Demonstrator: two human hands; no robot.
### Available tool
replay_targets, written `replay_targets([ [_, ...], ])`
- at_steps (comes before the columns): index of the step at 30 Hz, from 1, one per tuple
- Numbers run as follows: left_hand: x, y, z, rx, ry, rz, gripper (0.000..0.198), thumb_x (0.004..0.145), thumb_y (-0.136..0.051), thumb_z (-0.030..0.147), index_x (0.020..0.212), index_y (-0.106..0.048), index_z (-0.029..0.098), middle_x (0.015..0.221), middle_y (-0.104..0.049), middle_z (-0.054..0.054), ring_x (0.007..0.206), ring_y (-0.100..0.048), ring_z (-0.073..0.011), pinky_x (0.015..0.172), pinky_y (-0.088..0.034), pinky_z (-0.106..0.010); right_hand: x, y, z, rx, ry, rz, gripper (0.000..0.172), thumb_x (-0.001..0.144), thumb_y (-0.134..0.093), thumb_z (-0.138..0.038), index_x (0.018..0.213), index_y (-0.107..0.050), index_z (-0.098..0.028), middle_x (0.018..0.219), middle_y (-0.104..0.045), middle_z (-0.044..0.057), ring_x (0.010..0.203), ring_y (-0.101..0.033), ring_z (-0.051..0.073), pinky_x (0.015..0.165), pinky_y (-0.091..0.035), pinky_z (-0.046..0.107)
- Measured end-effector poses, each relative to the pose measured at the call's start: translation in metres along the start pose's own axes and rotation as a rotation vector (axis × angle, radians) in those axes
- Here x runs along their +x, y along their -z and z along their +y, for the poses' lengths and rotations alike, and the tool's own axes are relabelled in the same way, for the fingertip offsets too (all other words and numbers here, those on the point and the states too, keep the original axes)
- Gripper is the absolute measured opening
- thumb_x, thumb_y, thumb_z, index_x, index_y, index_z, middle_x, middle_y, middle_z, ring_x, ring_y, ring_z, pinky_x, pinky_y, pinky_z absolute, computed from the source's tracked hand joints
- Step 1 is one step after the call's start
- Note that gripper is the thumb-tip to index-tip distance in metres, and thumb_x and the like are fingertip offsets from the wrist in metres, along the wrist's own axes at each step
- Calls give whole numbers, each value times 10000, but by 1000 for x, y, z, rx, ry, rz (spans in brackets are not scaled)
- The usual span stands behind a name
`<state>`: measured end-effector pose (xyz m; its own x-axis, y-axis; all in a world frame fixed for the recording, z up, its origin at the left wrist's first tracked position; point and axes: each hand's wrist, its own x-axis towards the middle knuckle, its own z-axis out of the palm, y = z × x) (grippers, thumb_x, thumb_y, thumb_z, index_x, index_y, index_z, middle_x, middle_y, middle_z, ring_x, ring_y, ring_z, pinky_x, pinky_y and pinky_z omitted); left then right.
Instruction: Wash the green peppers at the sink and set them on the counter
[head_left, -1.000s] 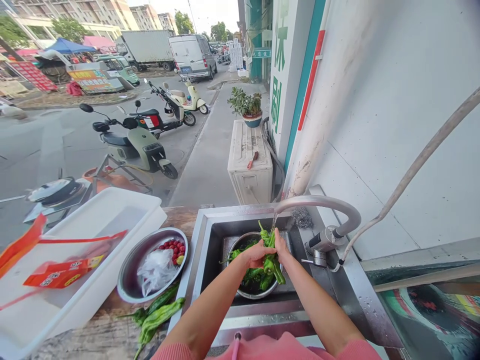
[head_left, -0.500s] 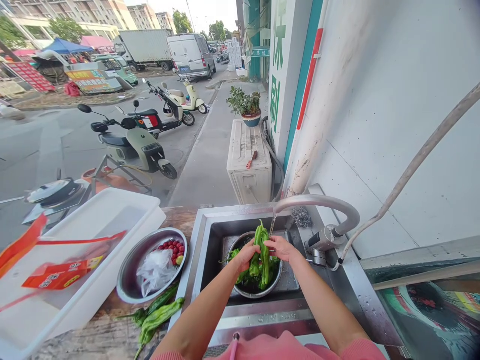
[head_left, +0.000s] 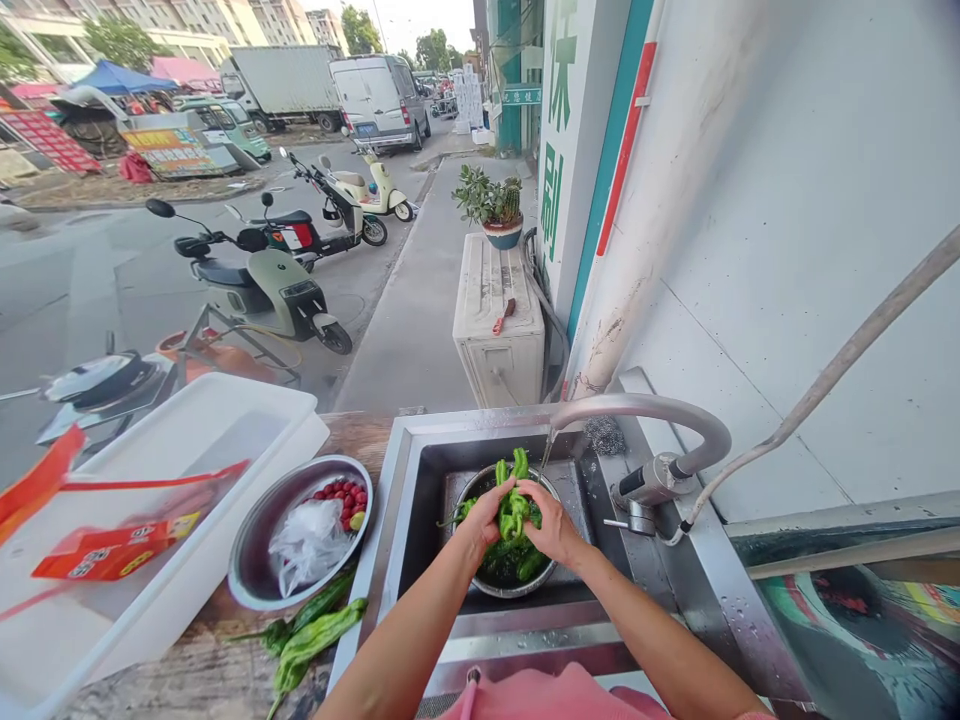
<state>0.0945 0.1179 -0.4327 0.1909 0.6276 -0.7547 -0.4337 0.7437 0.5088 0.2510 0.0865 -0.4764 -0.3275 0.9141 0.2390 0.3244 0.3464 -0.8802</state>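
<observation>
Over a round metal bowl (head_left: 517, 590) in the sink (head_left: 431, 480), my left hand (head_left: 487, 515) and my right hand (head_left: 551, 522) are wrapped round the same few green peppers (head_left: 514, 512). Their tips stick up above my fingers. More green peppers (head_left: 517, 562) lie in water in the bowl below. A thin stream of water runs from the curved faucet (head_left: 645, 405) just behind my right hand. Two long green peppers (head_left: 319, 640) rest on the wooden counter to the left of the sink.
A metal bowl (head_left: 247, 545) with red fruit and a clear plastic bag stands left of the sink. Beside it is a white tray (head_left: 277, 410) with red-and-clear packaging. Steel wool (head_left: 604, 434) sits by the sink's back right corner. A hose (head_left: 810, 415) hangs at the right.
The held peppers have turned from standing upright to a more bunched position, lower between my hands. My right hand has moved down and left, closing round them.
</observation>
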Motion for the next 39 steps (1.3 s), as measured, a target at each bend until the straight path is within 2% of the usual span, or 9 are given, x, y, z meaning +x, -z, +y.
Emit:
replay_targets([
  [5, -12, 12, 14, 165, -212, 118, 403, 658, -845, 168, 971, -593, 165, 703, -675, -11, 595, -636, -185, 594, -545, -305, -6, -2, 35, -381, -431, -355, 652, 808, -515, -39, 1456, -500, -106, 1555, -493, 195, 1472, -441, 274, 1253, -334, 451],
  [9, -74, 48, 49, 421, -443, 216, 474, 601, -867, 151, 1037, -683, 176, 862, -715, -11, 757, -634, -165, 714, -500, -256, -3, -23, 50, -466, -498, -528, 577, 763, -660, -53, 1332, -635, -141, 1422, -620, 199, 1410, -498, 354, 1255, -265, 535],
  [14, -190, 140, 86, 1342, -598, 407, 495, 704, -743, 204, 1197, -720, 244, 1071, -758, -56, 990, -671, -280, 879, -464, -342, 1, -26, 58, -562, -464, -628, 350, 838, -597, -76, 1178, -683, -82, 1310, -627, 268, 1320, -533, 403, 1138, -374, 505],
  [19, -255, 247, 57, 1598, -366, 501, 485, 774, -574, 192, 1233, -704, 275, 1114, -763, -49, 1034, -684, -298, 883, -478, -369, 24, 12, 74, -503, -402, -667, 396, 939, -527, -159, 1326, -604, -120, 1377, -616, 224, 1229, -627, 318, 1023, -479, 403],
  [23, -251, 320, 14, 1625, -419, 697, 522, 797, -538, 201, 1305, -656, 207, 1294, -715, -107, 1210, -634, -334, 1024, -458, -459, 38, 22, 64, -567, -435, -663, 372, 853, -656, -155, 1223, -687, -135, 1351, -653, 212, 1244, -628, 331, 1046, -463, 403],
  [27, -223, 360, -19, 1597, -514, 760, 507, 834, -479, 174, 1319, -624, 146, 1381, -652, -161, 1309, -575, -328, 1095, -430, -498, 46, -4, 40, -673, -484, -741, 378, 811, -709, -164, 1186, -704, -120, 1296, -680, 231, 1193, -657, 371, 945, -500, 428],
  [30, -203, 372, -34, 1568, -510, 864, 553, 840, -505, 182, 1388, -572, 150, 1470, -572, -190, 1378, -517, -343, 1128, -400, -542, 50, -22, 16, -716, -492, -773, 169, 821, -744, -296, 879, -725, -139, 1088, -743, 212, 1062, -698, 394, 834, -510, 430],
  [32, -197, 374, -39, 1555, -533, 934, 611, 847, -535, 220, 1454, -513, 153, 1533, -491, -218, 1433, -451, -370, 1142, -376, -582, 53, -22, -1, -752, -497, -761, 239, 857, -704, -365, 733, -671, -163, 967, -745, 197, 978, -714, 386, 779, -501, 423],
  [39, -206, 363, -47, 1568, -653, 915, 803, 813, -601, 301, 1570, -362, 186, 1593, -396, -210, 1449, -411, -397, 1154, -352, -616, 58, 44, -33, -777, -651, -479, 382, 895, -628, -467, 623, -600, -200, 758, -703, 173, 779, -685, 326, 657, -459, 401],
])
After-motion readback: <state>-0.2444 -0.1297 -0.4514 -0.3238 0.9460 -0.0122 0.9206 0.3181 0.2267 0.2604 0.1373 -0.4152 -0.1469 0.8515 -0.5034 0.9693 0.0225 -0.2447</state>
